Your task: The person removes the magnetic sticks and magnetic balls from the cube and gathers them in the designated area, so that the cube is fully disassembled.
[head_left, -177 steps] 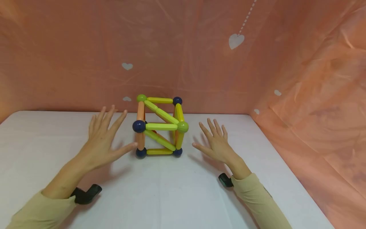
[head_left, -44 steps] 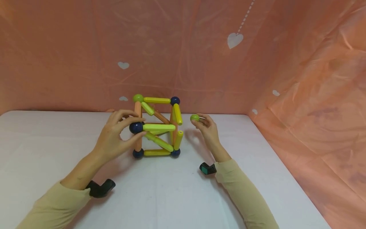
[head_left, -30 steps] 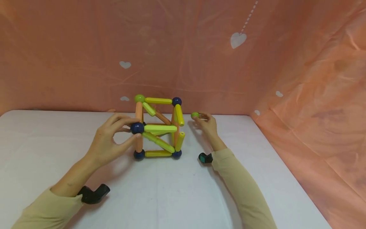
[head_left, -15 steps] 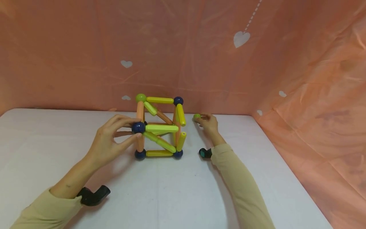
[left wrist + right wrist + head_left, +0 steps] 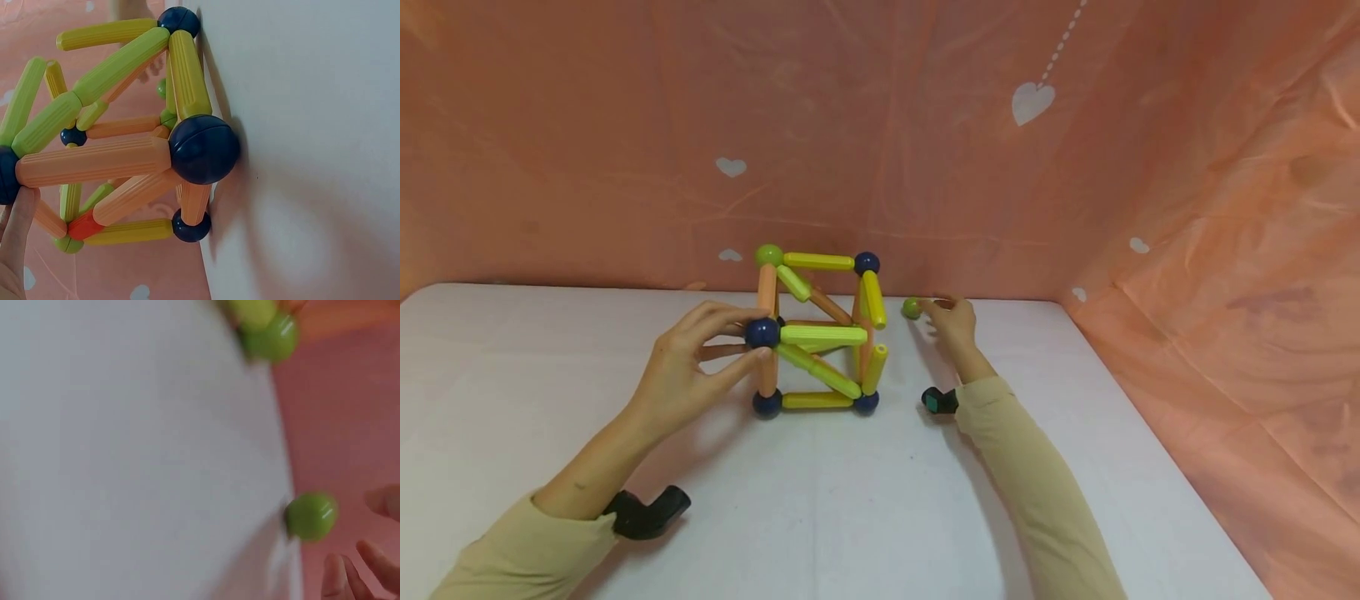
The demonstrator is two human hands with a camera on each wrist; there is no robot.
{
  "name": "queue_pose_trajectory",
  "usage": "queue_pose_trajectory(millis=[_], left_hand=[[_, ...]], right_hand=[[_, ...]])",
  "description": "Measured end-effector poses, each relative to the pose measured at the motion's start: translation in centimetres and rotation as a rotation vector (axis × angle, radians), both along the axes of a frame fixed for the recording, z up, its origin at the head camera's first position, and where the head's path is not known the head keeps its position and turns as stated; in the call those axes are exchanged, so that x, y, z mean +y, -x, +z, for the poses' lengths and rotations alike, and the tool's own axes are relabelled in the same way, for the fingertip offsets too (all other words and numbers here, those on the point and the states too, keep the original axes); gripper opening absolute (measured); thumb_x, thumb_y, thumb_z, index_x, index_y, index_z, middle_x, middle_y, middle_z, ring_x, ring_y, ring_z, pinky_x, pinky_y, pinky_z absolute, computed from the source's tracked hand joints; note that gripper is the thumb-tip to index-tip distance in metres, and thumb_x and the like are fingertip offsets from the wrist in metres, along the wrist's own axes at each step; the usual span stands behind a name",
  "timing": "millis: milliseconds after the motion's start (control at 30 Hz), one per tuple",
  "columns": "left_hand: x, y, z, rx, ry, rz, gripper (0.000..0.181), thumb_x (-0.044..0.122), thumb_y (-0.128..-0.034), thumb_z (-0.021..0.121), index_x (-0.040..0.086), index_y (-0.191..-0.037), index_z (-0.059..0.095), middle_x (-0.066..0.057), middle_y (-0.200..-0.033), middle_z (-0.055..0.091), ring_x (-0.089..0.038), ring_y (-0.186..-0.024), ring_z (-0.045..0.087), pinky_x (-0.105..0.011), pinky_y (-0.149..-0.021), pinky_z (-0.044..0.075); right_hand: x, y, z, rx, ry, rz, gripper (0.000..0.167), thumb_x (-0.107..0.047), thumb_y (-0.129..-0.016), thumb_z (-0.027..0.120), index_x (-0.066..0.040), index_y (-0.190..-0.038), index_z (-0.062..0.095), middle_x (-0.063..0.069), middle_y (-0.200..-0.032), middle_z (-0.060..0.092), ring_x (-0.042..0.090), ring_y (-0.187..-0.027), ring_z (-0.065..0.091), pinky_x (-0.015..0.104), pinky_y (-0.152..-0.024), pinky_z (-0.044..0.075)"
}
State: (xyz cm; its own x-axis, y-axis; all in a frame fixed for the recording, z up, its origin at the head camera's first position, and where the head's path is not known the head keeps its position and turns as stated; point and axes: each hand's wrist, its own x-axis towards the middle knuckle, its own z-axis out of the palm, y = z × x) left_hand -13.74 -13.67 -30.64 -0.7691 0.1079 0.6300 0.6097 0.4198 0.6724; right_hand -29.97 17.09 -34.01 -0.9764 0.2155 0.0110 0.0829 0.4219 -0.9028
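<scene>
A cube-shaped frame of magnetic rods and balls [image 5: 817,401] stands on the white table. With thumb and fingers my left hand [image 5: 681,371] pinches the navy ball [image 5: 763,333] at its near upper left corner. From that ball a lime rod [image 5: 823,335] runs right and ends free, as do a yellow rod [image 5: 875,300] above and a yellow rod [image 5: 875,369] below. Right of the frame a loose green ball [image 5: 912,307] rests on the table. My right hand [image 5: 953,327] is just beside it; in the right wrist view a gap shows between its fingers [image 5: 379,565] and the ball [image 5: 311,515].
A pink-orange curtain [image 5: 955,167] with white hearts hangs behind and to the right of the white table [image 5: 850,517]. In the left wrist view the frame includes orange rods [image 5: 94,161] and a red piece [image 5: 85,225]. Black wrist cameras [image 5: 646,512] sit under both wrists.
The green ball left the frame's corner in my right hand, moved right, and was set down and let go. My left hand came to pinch the navy ball. The lime diagonal no longer spans the top.
</scene>
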Motion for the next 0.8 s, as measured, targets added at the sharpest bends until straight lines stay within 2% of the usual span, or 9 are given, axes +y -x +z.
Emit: queue_pose_trajectory(millis=[167,233,400,667,800], left_hand=[[-0.1,0.0,0.0,-0.002,-0.002,0.007,0.045,-0.005,-0.0752,0.077,0.005,-0.117,0.066,-0.004,-0.104,0.061,0.008,-0.095,0.057,-0.009,-0.079,0.049],[-0.2,0.1,0.0,-0.001,-0.005,0.007,0.045,-0.005,-0.0751,0.077,0.005,-0.117,0.066,-0.004,-0.104,0.061,0.008,-0.095,0.057,-0.008,-0.079,0.049],[-0.3,0.1,0.0,0.000,-0.002,0.001,0.045,-0.006,-0.0755,0.076,0.005,-0.118,0.066,-0.005,-0.105,0.060,0.008,-0.095,0.057,-0.009,-0.079,0.049],[-0.2,-0.1,0.1,-0.009,0.007,0.005,0.045,-0.005,-0.0765,0.076,0.005,-0.119,0.065,-0.007,-0.108,0.060,0.008,-0.096,0.055,-0.008,-0.079,0.049],[-0.1,-0.1,0.1,-0.009,0.001,0.001,0.045,-0.005,-0.0765,0.076,0.005,-0.119,0.065,-0.006,-0.108,0.060,0.007,-0.096,0.056,-0.009,-0.079,0.049]], right_hand=[[-1.3,-1.4,1.8,0.094,0.188,0.000,0.038,-0.018,-0.092,0.064,0.001,-0.125,0.060,0.019,-0.122,0.063,0.030,-0.106,0.060,0.040,-0.092,0.051],[-2.0,-2.0,2.5,0.112,0.272,0.017,0.036,-0.017,-0.092,0.063,0.002,-0.123,0.061,0.019,-0.121,0.063,0.030,-0.104,0.061,0.047,-0.095,0.049],[-3.6,-3.6,3.8,0.132,0.386,0.072,0.035,-0.018,-0.092,0.064,0.000,-0.122,0.061,0.017,-0.120,0.063,0.033,-0.102,0.063,0.049,-0.099,0.047],[-5.8,-5.6,5.3,0.133,0.395,0.168,0.045,-0.019,-0.090,0.068,-0.002,-0.129,0.057,0.016,-0.120,0.062,0.034,-0.103,0.064,0.042,-0.090,0.054],[-6.4,-6.1,5.6,0.121,0.357,0.176,0.046,-0.020,-0.088,0.069,-0.004,-0.130,0.057,0.013,-0.118,0.061,0.027,-0.097,0.064,0.030,-0.082,0.056]])
